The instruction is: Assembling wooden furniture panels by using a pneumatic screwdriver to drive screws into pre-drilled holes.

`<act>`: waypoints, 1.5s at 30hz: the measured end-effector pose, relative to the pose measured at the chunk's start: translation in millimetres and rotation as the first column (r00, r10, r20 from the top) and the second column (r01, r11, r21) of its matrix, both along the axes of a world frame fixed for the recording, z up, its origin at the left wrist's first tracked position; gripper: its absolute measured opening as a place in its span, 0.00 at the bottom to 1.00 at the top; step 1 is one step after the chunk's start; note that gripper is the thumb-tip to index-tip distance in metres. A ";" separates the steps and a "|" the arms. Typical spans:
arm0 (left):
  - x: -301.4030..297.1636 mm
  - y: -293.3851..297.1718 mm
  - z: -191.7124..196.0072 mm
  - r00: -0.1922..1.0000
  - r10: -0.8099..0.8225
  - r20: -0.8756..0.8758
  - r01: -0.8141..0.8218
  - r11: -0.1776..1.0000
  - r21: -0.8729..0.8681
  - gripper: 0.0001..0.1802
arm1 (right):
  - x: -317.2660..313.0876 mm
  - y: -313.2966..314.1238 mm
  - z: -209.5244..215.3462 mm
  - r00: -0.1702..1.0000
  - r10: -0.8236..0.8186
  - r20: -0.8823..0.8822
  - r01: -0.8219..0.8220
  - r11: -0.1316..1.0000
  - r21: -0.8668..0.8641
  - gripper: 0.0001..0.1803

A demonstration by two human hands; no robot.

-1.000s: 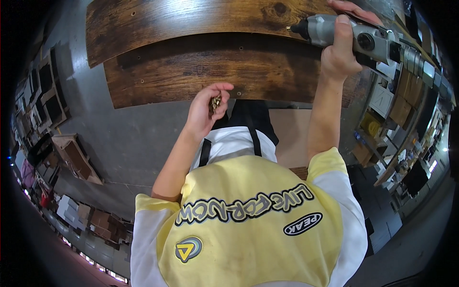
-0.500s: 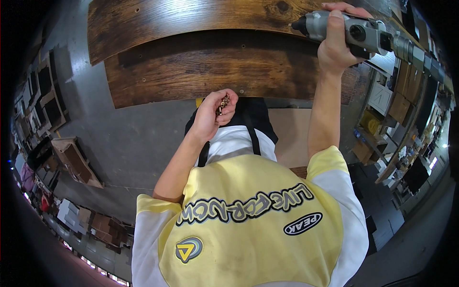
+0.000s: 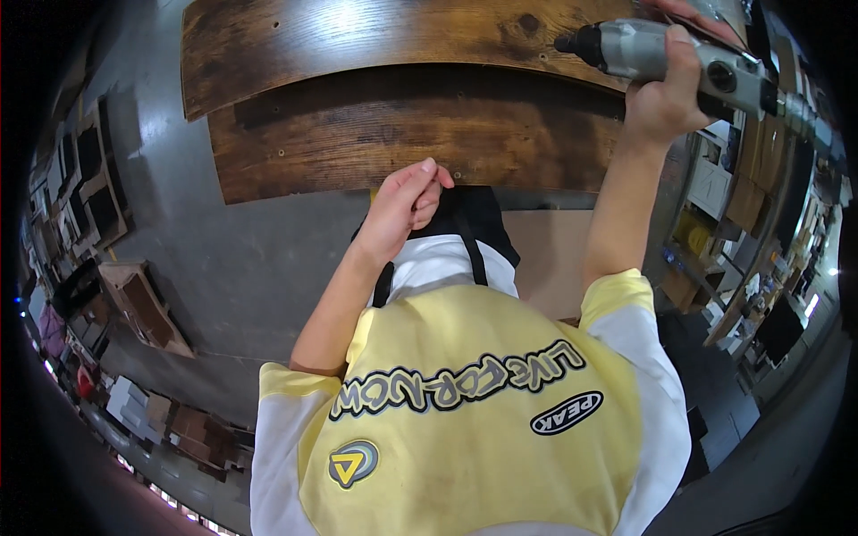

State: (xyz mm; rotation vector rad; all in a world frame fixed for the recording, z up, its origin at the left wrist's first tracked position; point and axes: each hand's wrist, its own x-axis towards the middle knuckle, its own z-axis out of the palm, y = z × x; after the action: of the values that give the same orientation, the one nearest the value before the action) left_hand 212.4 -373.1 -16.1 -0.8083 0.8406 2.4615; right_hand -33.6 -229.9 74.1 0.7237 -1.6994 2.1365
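My right hand (image 3: 668, 98) is wrapped round a grey power screwdriver (image 3: 636, 49) with a black nose, held over the right end of the far board. Its tip points left, and no bit can be made out. Near the front edge of the closer board, my left hand (image 3: 404, 207) is closed with the thumb over the fingers. The small brass-coloured fasteners seen in it a moment ago are now hidden. Two dark brown wood-grain boards lie across in front of me: the far board (image 3: 420, 34) and the nearer board (image 3: 357, 134), both with small holes.
Grey floor (image 3: 259, 268) spreads out at left. A brown panel (image 3: 147, 308) lies there, with cardboard boxes (image 3: 201, 433) behind it. A flat tan sheet (image 3: 554, 259) is beside my legs at right. Shelving with cartons (image 3: 751, 179) stands farther right.
My left fingers have closed over the small fasteners, and the hand has turned. My right hand has moved a little right with the screwdriver. Both boards appear shifted slightly right in the view.
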 end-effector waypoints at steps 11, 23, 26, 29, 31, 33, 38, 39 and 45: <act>-20.4 -16.3 24.0 0.981 -0.135 -0.142 0.153 0.980 0.125 0.20 | 101.9 21.9 4.4 0.797 0.120 0.592 0.189 0.882 -0.433 0.14; -23.7 0.3 44.8 0.963 -0.217 -0.157 0.236 0.965 0.113 0.23 | 118.1 24.0 8.2 0.860 0.038 0.508 0.192 0.900 -0.391 0.15; -22.8 4.8 43.4 0.969 -0.199 -0.144 0.215 0.971 0.106 0.23 | 114.2 25.0 5.5 0.871 0.016 0.490 0.188 0.912 -0.364 0.15; -21.0 5.7 42.1 0.983 -0.141 -0.121 0.152 0.985 0.083 0.22 | 113.8 22.9 4.7 0.868 0.029 0.496 0.163 0.926 -0.339 0.16; -19.4 4.6 39.5 0.984 -0.126 -0.123 0.141 0.982 0.124 0.22 | 112.6 23.7 2.5 0.887 0.040 0.461 0.129 0.935 -0.329 0.16; -21.5 5.1 40.5 0.980 -0.144 -0.135 0.158 0.982 0.100 0.22 | 111.1 24.8 2.3 0.884 0.039 0.465 0.127 0.938 -0.322 0.16; -22.7 8.3 32.9 0.971 -0.172 -0.163 0.191 0.976 0.107 0.20 | 105.0 30.2 -0.4 0.888 0.051 0.456 0.106 0.944 -0.312 0.17; -21.9 9.6 29.2 0.969 -0.172 -0.175 0.194 0.974 0.118 0.20 | 105.1 30.0 1.1 0.893 0.043 0.448 0.102 0.951 -0.293 0.17; -31.6 11.9 23.2 0.970 -0.174 -0.168 0.197 0.972 0.131 0.19 | 102.0 33.8 1.8 0.884 0.014 0.467 0.147 0.940 -0.308 0.17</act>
State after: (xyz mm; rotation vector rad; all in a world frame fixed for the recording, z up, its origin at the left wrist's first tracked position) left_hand 180.8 -361.2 7.1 -0.4675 0.7411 2.4074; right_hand 68.4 -196.1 76.0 0.0495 -1.4595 2.6028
